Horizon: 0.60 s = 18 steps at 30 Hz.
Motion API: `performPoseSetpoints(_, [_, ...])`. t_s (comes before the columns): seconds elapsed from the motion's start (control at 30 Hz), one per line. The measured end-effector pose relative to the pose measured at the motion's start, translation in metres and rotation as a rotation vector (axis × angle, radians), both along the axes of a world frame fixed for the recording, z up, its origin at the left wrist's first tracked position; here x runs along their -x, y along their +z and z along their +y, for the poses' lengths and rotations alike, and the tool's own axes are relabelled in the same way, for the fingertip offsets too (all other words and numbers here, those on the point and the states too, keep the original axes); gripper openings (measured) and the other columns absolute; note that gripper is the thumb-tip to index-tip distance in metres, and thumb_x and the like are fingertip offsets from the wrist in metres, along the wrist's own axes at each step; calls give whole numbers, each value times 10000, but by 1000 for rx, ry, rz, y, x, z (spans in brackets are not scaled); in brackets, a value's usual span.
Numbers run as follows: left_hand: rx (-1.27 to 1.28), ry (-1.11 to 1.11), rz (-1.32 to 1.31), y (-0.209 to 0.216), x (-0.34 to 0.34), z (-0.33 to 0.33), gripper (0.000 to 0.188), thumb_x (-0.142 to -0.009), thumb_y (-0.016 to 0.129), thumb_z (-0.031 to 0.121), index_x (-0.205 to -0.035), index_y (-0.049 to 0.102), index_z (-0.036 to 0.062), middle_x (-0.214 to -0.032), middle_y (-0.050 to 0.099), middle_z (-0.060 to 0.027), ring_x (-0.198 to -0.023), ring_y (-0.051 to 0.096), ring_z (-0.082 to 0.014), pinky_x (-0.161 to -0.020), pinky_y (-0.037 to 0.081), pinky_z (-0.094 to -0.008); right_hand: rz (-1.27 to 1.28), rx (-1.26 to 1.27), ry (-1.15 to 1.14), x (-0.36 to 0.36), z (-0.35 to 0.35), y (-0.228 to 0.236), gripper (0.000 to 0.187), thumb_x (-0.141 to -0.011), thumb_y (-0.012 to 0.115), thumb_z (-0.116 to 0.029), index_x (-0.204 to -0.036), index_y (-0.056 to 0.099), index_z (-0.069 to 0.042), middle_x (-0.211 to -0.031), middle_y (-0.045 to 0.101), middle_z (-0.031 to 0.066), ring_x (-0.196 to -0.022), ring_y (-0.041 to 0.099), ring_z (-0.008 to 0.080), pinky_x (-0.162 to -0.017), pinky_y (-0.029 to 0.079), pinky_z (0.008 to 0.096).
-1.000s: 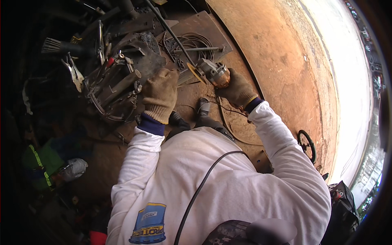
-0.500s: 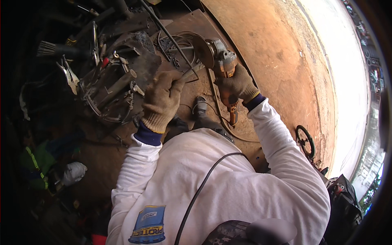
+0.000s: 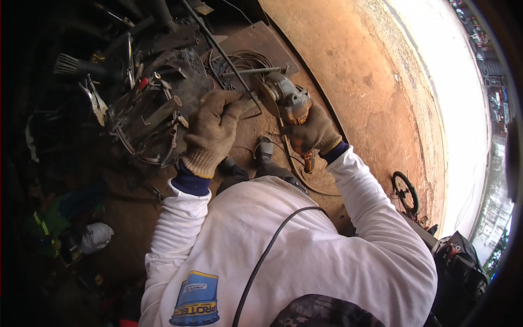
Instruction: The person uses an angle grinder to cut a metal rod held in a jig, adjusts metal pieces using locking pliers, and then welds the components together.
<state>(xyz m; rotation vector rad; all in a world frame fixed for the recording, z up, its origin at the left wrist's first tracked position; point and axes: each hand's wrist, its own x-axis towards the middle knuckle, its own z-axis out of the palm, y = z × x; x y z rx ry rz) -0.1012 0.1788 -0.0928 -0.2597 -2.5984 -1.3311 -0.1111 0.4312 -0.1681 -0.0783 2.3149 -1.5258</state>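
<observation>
Gloves cover both hands, two tan knitted work gloves with dark blue cuffs. One orange and grey angle grinder [image 3: 290, 106] is in view, carried by the right hand [image 3: 313, 132], whose grip is wrapped tight around the tool's body, fingers closed on it; the grinder's single grey disc [image 3: 266, 96] stands on edge just beside the left fingertips. The left hand [image 3: 211, 131] lies palm down, fingers loosely spread and pressed flat on one thin grey metal piece [image 3: 248, 111] resting on the rusty brown steel plate [image 3: 261, 46] on the ground. One long thin dark metal rod [image 3: 218, 46] crosses the plate, and one black cable [image 3: 267, 256] runs over the white long-sleeved shirt.
</observation>
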Motion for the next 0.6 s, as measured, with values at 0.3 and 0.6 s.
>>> performPoseSetpoints(0.3, [-248,0,-303,-23,-4,-5,81,-970,641,123,-960,655,44,-829,637,-29,-759,570,-119,-711,489,-308,44,-11,54,-11,3,-10,656,-651,860,-271,-1222,624,-50,-1033,722,138,-948,686,282,-866,534,383])
performPoseSetpoints(0.6, [-726,40,-673,-16,-7,2,160,-1001,625,239,-1091,692,125,-793,631,45,-531,461,-8,-442,331,-189,92,-1,3,-10,-5,-15,683,-647,852,-269,-1237,598,-37,-1033,720,173,-957,694,329,-860,534,405])
